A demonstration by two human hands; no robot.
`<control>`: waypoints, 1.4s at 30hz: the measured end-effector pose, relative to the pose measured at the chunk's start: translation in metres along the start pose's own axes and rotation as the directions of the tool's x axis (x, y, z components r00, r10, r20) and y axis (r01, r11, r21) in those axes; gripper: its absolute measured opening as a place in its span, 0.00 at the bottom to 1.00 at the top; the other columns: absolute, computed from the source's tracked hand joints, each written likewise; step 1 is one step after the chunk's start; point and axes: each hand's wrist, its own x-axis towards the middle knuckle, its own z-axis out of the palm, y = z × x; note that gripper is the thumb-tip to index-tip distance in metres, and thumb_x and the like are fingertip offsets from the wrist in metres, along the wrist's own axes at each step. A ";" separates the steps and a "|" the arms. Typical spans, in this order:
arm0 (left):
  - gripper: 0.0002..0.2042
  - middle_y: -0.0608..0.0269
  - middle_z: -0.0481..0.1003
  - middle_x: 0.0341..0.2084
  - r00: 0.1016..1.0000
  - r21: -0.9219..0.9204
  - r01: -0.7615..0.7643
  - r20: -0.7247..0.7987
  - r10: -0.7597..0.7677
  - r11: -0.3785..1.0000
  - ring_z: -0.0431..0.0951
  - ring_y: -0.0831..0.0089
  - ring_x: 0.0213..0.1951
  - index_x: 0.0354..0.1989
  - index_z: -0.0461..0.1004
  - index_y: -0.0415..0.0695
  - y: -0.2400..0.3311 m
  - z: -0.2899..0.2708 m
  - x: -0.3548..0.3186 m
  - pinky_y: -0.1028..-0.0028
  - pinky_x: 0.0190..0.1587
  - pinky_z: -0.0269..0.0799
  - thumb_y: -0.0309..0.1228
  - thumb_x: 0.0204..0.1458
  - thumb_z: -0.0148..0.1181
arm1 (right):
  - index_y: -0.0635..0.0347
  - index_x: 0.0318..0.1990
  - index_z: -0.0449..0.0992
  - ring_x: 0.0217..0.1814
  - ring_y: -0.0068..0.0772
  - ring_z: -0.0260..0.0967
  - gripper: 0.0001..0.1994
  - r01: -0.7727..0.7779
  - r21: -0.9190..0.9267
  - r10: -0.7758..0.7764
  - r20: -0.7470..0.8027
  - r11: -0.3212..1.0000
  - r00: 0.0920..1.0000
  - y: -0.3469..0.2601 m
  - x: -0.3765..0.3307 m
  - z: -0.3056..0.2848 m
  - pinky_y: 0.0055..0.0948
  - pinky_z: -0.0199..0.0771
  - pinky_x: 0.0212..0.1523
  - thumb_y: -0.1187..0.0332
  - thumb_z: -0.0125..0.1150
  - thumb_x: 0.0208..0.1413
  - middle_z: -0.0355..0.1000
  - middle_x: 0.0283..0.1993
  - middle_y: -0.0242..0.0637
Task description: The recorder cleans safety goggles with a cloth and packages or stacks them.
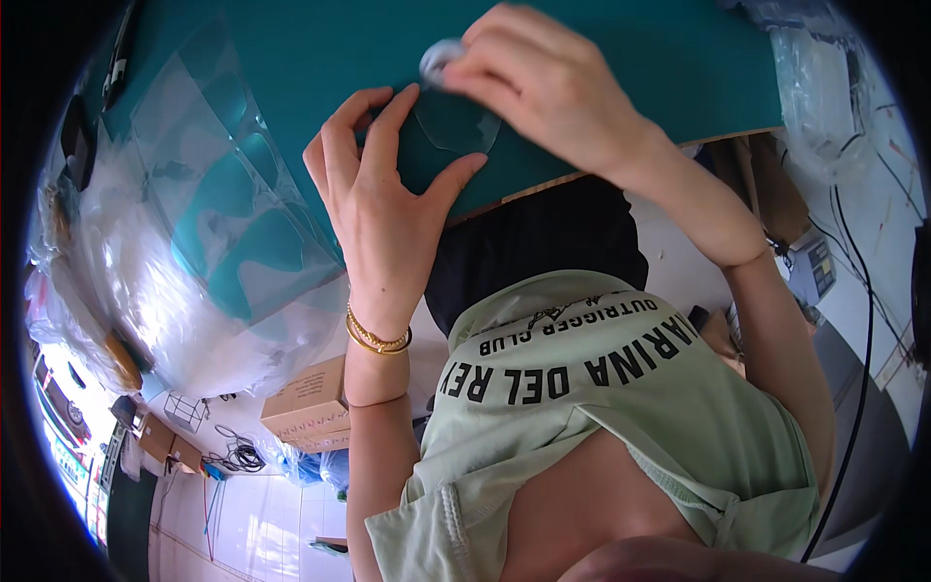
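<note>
A thin, clear rounded piece of plastic (456, 124) lies on the green tabletop (320, 44), close to its near edge. My left hand (380, 175) holds it down by the rim, with the index fingertip at its upper left edge and the thumb at its lower right. The other left fingers rest bent on the tabletop. Pinched in my right hand (543, 87) is a wad of whitish cloth (441, 60), just above the far edge of the clear piece. The right fingertips and the wad are slightly blurred, and the hand hides part of the piece.
Clear plastic sheets (233, 194) with curved shapes and crumpled plastic bags (126, 252) cover the left side. A black pen-like tool (118, 60) lies at the far left. Another clear bag (824, 97) hangs at the right corner. A cardboard box (305, 403) stands below.
</note>
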 end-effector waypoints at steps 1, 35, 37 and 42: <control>0.30 0.60 0.69 0.52 1.000 0.003 0.001 -0.009 -0.001 1.000 0.65 0.55 0.52 0.51 0.77 0.42 -0.001 0.000 0.001 0.62 0.54 0.66 0.31 0.34 0.78 | 0.62 0.31 0.76 0.32 0.35 0.71 0.08 -0.063 -0.095 0.058 -0.051 0.993 0.997 0.007 0.000 -0.005 0.28 0.71 0.31 0.74 0.71 0.47 0.71 0.33 0.35; 0.28 0.55 0.69 0.53 0.999 0.072 -0.019 -0.041 0.022 0.997 0.66 0.52 0.55 0.52 0.76 0.40 0.005 -0.005 -0.006 0.59 0.57 0.65 0.31 0.39 0.75 | 0.63 0.39 0.78 0.38 0.34 0.73 0.06 -0.542 -0.321 0.477 -0.262 0.777 0.839 0.030 -0.086 -0.093 0.27 0.73 0.38 0.70 0.65 0.58 0.74 0.40 0.39; 0.25 0.55 0.71 0.51 0.991 -0.029 -0.080 -0.106 0.077 0.996 0.68 0.53 0.52 0.51 0.76 0.40 0.003 -0.009 -0.012 0.60 0.54 0.67 0.28 0.41 0.73 | 0.61 0.41 0.80 0.48 0.35 0.70 0.07 -0.360 -0.643 0.263 -0.246 0.676 0.933 0.037 -0.084 -0.108 0.28 0.72 0.44 0.68 0.61 0.61 0.73 0.46 0.39; 0.16 0.56 0.77 0.39 0.924 -0.250 -0.275 -0.337 0.183 0.928 0.77 0.63 0.38 0.40 0.79 0.39 0.011 -0.024 -0.039 0.70 0.37 0.75 0.16 0.40 0.68 | 0.64 0.36 0.81 0.45 0.28 0.72 0.10 -0.225 -0.312 0.160 -0.221 0.923 0.962 -0.028 -0.005 -0.052 0.28 0.72 0.43 0.68 0.57 0.64 0.76 0.43 0.35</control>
